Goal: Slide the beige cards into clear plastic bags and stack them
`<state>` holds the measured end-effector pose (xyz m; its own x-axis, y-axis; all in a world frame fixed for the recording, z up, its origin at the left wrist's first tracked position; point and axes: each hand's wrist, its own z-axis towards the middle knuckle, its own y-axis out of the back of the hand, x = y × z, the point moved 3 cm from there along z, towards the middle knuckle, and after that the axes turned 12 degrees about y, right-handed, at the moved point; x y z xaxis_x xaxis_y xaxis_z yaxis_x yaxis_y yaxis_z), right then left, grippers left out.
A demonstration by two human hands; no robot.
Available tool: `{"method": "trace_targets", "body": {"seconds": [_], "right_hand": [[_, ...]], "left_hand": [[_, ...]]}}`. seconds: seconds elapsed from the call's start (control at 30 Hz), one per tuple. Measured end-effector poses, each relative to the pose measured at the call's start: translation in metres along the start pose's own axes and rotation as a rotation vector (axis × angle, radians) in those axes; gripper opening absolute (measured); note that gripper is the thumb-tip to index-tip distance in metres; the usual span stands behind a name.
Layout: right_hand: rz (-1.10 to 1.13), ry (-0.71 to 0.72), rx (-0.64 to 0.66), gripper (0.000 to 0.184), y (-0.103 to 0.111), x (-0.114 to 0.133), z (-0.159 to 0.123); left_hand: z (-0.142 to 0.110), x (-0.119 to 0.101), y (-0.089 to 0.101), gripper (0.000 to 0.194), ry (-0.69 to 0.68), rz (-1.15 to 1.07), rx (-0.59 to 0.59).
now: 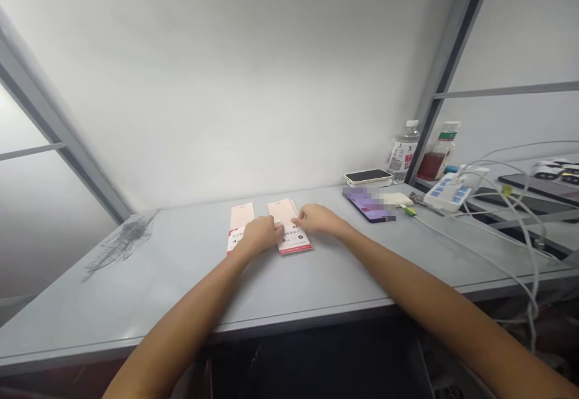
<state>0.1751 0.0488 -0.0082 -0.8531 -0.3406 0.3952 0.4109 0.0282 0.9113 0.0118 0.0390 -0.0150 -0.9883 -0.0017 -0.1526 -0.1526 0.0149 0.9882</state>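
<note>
Two pale pink paper packets with red bottom edges lie side by side on the grey table [316, 278]. My left hand [261, 233] rests between them, over the lower part of the left packet [241, 217], fingers curled and touching the right packet [289, 230]. My right hand [316, 218] sits on the right side of the right packet, its fingers curled down and pinching at the packet's middle. Both forearms reach in from the bottom of the view.
A dark phone [370, 205] lies right of the packets, with a white device [368, 176] behind it. Two bottles [404, 152] stand at the back right. A power strip [447, 191] and white cables [506, 248] spread over the right side. Grey scribbles [120, 242] mark the left.
</note>
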Motion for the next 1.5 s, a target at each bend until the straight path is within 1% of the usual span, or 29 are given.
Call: {"method": "trace_targets", "body": {"seconds": [0.13, 0.2, 0.27, 0.33, 0.4, 0.57, 0.67, 0.77, 0.87, 1.07, 1.17, 1.27, 1.33, 1.4, 1.5], "right_hand": [[0.098, 0.009, 0.017, 0.044, 0.001, 0.0, -0.002], [0.277, 0.038, 0.053, 0.046, 0.002, 0.003, -0.002], [0.577, 0.085, 0.064, 0.037, 0.002, 0.008, -0.002], [0.865, 0.122, 0.021, 0.024, 0.001, 0.013, -0.003], [0.993, 0.142, -0.029, 0.018, 0.0, 0.018, -0.003], [1.068, 0.157, -0.089, 0.013, -0.007, 0.024, -0.003], [1.143, 0.136, -0.117, 0.013, -0.007, 0.024, -0.002], [1.256, 0.155, -0.111, 0.016, -0.005, 0.026, -0.003], [1.366, 0.188, -0.1, 0.021, -0.004, 0.028, -0.005], [1.482, 0.224, -0.062, 0.029, -0.008, 0.03, -0.005], [1.524, 0.244, -0.051, 0.032, -0.007, 0.031, -0.006], [1.544, 0.271, -0.022, 0.033, -0.004, 0.035, -0.009], [1.53, 0.29, -0.016, 0.033, 0.0, 0.037, -0.011], [1.51, 0.3, -0.047, 0.034, 0.002, 0.038, -0.012], [1.458, 0.287, -0.102, 0.036, 0.001, 0.036, -0.01]], "left_hand": [[0.001, 0.003, 0.005, 0.031, -0.05, -0.013, -0.075], [0.0, 0.002, 0.008, 0.031, -0.076, -0.033, -0.125], [-0.003, -0.002, 0.011, 0.029, -0.11, -0.079, -0.174], [-0.007, -0.005, 0.014, 0.03, -0.127, -0.164, -0.209], [-0.009, -0.007, 0.017, 0.033, -0.117, -0.243, -0.22], [-0.01, -0.002, 0.022, 0.035, -0.133, -0.349, -0.168], [-0.006, 0.003, 0.023, 0.036, -0.182, -0.534, -0.113], [-0.003, 0.006, 0.024, 0.037, -0.232, -0.742, -0.064], [-0.002, 0.005, 0.025, 0.037, -0.253, -0.882, -0.02], [-0.001, 0.003, 0.027, 0.036, -0.283, -1.023, 0.035], [-0.001, 0.004, 0.03, 0.036, -0.268, -1.087, 0.012], [-0.002, 0.007, 0.035, 0.035, -0.216, -1.136, -0.007], [-0.002, 0.008, 0.038, 0.035, -0.173, -1.123, -0.02], [-0.001, 0.012, 0.04, 0.032, -0.12, -1.1, -0.069], [-0.001, 0.017, 0.041, 0.023, -0.076, -1.029, -0.212]]}}
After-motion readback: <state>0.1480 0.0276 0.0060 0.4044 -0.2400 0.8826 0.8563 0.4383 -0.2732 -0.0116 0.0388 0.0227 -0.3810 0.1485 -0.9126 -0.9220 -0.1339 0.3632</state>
